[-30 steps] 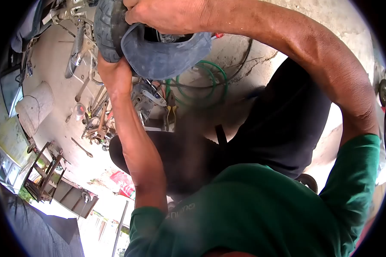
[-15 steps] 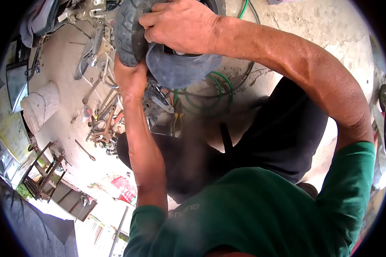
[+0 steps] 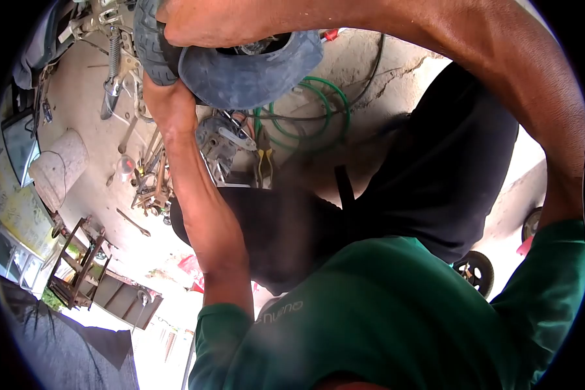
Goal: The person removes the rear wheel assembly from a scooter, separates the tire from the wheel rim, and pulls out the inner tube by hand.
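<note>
A black treaded tyre (image 3: 155, 49) stands at the top left, with a dark grey inner tube (image 3: 253, 79) bulging out of its right side. My left hand (image 3: 169, 107) grips the tyre from below, its fingers hidden behind the tread. Across the top, my right hand (image 3: 205, 23) is closed at the tyre's inner edge, above the tube. The frame's upper edge cuts off part of this hand, and its fingertips are hidden. Part of the wheel's metal middle (image 3: 257, 47) shows between the right hand and the tube.
Yellow-handled pliers (image 3: 264, 159) lie near my knee. Several loose tools (image 3: 153, 175) are scattered left of my left forearm. A green hose (image 3: 344, 107) is coiled on the concrete floor. A coil spring (image 3: 114, 52) and metal parts stand at the upper left. A small wheel (image 3: 478, 273) is behind me.
The tyre, the tube and both hands have shifted left and up in view. More of the tube's lower curve shows. My right forearm has swung higher, and the hand is partly out of frame.
</note>
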Demonstrator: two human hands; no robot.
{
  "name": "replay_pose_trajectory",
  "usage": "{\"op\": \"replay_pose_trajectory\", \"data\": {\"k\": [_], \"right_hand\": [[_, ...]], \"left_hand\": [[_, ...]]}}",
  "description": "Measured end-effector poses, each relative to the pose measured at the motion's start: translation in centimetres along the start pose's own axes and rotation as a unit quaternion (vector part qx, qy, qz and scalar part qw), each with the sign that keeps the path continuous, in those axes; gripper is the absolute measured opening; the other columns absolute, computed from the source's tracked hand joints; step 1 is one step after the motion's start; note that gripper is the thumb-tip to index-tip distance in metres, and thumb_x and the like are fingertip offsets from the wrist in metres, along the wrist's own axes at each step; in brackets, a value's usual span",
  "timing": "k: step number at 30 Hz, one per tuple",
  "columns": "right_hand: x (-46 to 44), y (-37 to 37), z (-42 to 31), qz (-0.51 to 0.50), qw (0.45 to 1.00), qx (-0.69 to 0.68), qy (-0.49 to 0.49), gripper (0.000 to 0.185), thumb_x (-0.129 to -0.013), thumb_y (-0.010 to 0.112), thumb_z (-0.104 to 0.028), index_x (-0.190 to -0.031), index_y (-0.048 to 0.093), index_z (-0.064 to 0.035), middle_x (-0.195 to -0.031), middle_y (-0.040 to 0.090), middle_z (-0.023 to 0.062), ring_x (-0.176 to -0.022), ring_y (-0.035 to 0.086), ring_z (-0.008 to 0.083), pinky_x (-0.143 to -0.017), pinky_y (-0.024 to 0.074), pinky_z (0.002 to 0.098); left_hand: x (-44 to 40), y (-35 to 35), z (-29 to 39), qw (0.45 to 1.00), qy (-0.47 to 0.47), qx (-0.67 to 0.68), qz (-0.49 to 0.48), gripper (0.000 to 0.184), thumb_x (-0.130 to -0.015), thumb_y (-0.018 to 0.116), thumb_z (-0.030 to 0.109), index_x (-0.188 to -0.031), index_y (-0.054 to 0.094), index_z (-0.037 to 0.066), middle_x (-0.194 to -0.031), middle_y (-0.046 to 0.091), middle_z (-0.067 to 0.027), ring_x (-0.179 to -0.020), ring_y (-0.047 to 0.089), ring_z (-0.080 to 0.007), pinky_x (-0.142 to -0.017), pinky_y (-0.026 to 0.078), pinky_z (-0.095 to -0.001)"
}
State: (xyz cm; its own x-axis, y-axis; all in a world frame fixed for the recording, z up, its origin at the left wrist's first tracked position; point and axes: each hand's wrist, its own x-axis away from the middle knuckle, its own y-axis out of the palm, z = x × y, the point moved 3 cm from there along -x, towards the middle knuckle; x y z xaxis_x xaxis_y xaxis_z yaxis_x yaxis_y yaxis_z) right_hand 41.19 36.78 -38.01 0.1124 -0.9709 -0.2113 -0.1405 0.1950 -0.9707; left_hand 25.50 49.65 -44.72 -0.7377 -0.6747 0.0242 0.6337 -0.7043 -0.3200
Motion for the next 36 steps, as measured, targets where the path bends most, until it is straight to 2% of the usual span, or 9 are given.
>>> {"op": "replay_pose_trajectory", "data": {"k": [11, 14, 18, 22, 26, 29, 31, 33, 36], "right_hand": [[0.4, -1.8, -0.2, 0.071, 0.997, -0.009, -0.02, 0.013, -0.08, 0.073, -0.018, -0.083, 0.076, -0.0051, -0.088, 0.072, 0.0101, -0.084, 0.071, 0.0285, -0.071, 0.0531, 0.0404], [0.8, -2.3, -0.2, 0.1, 0.994, -0.033, -0.02, 0.012, -0.081, 0.074, -0.018, -0.082, 0.075, -0.0061, -0.088, 0.071, 0.0074, -0.084, 0.069, 0.0269, -0.071, 0.0519, 0.0389], [3.0, -4.6, 0.0, 0.179, 0.981, -0.077, -0.004, 0.011, -0.083, 0.075, -0.019, -0.082, 0.074, -0.0074, -0.089, 0.07, 0.0037, -0.085, 0.068, 0.0247, -0.071, 0.0503, 0.0368], [5.1, -3.8, -2.8, 0.212, 0.932, -0.178, 0.233, 0.018, -0.084, 0.076, -0.026, -0.08, 0.074, -0.0086, -0.088, 0.07, 0.002, -0.084, 0.068, 0.0233, -0.073, 0.0508, 0.0369], [4.3, -4.1, -5.9, 0.166, 0.758, -0.297, 0.556, 0.038, -0.086, 0.078, -0.038, -0.075, 0.07, -0.0022, -0.071, 0.069, 0.0077, -0.072, 0.068, 0.0241, -0.069, 0.0535, 0.0382], [5.9, -3.9, -7.9, 0.188, 0.667, -0.301, 0.655, 0.051, -0.089, 0.076, -0.045, -0.077, 0.07, 0.0035, -0.078, 0.074, 0.0092, -0.077, 0.067, 0.0141, -0.073, 0.0533, 0.0342], [4.3, -3.0, -9.0, 0.141, 0.659, -0.374, 0.637, 0.06, -0.089, 0.076, -0.056, -0.094, 0.073, 0.0038, -0.083, 0.069, 0.006, -0.082, 0.062, 0.0136, -0.079, 0.048, 0.031], [2.6, -0.4, -8.4, 0.113, 0.546, -0.453, 0.695, 0.071, -0.084, 0.078, -0.06, -0.112, 0.072, 0.005, -0.098, 0.071, 0.0107, -0.09, 0.065, 0.0197, -0.084, 0.0485, 0.0325], [0.7, 3.1, -7.0, 0.097, 0.615, -0.337, 0.706, 0.068, -0.085, 0.081, -0.052, -0.115, 0.071, 0.0074, -0.105, 0.073, 0.0152, -0.092, 0.069, 0.0228, -0.081, 0.0535, 0.0366]], "left_hand": [[-0.2, -0.4, -0.3, 0.999, 0.025, -0.024, -0.028, 0.051, -0.086, 0.068, -0.007, -0.136, 0.058, 0.0, -0.126, 0.067, -0.0057, -0.109, 0.066, -0.0157, -0.094, 0.054, -0.0307], [0.4, 0.3, 0.8, 0.995, -0.003, 0.096, -0.033, 0.039, -0.081, 0.068, -0.007, -0.119, 0.068, -0.003, -0.11, 0.074, -0.0055, -0.098, 0.067, -0.012, -0.089, 0.053, -0.0282], [0.6, 0.3, 1.2, 0.996, -0.02, 0.079, -0.025, 0.036, -0.075, 0.078, -0.002, -0.11, 0.07, -0.003, -0.096, 0.076, -0.0062, -0.085, 0.069, -0.0131, -0.081, 0.055, -0.0287], [-0.1, -0.3, 0.1, 1.0, -0.01, -0.002, -0.02, 0.048, -0.072, 0.087, 0.011, -0.111, 0.066, -0.005, -0.1, 0.077, -0.0116, -0.089, 0.07, -0.0184, -0.084, 0.055, -0.0329], [0.3, -0.6, 1.6, 0.996, -0.047, -0.068, -0.019, 0.055, -0.073, 0.084, 0.021, -0.115, 0.06, -0.003, -0.104, 0.075, -0.0242, -0.099, 0.073, -0.038, -0.089, 0.055, -0.0433], [0.3, -0.9, 1.9, 0.994, -0.048, -0.098, -0.025, 0.055, -0.073, 0.083, 0.023, -0.117, 0.061, -0.001, -0.107, 0.073, -0.0262, -0.102, 0.071, -0.0449, -0.09, 0.055, -0.0483], [0.3, -1.1, 1.9, 0.994, -0.06, -0.089, -0.036, 0.057, -0.074, 0.082, 0.024, -0.121, 0.06, 0.001, -0.107, 0.073, -0.0261, -0.103, 0.07, -0.0459, -0.091, 0.055, -0.0509], [0.4, -1.2, 2.2, 0.994, -0.068, -0.073, -0.043, 0.058, -0.074, 0.082, 0.025, -0.123, 0.059, 0.002, -0.107, 0.073, -0.0258, -0.103, 0.07, -0.0458, -0.091, 0.055, -0.0517], [-0.1, -1.2, 1.9, 0.994, -0.056, -0.081, -0.049, 0.055, -0.074, 0.081, 0.025, -0.118, 0.059, 0.003, -0.104, 0.073, -0.028, -0.1, 0.07, -0.0475, -0.087, 0.056, -0.0543]]}}
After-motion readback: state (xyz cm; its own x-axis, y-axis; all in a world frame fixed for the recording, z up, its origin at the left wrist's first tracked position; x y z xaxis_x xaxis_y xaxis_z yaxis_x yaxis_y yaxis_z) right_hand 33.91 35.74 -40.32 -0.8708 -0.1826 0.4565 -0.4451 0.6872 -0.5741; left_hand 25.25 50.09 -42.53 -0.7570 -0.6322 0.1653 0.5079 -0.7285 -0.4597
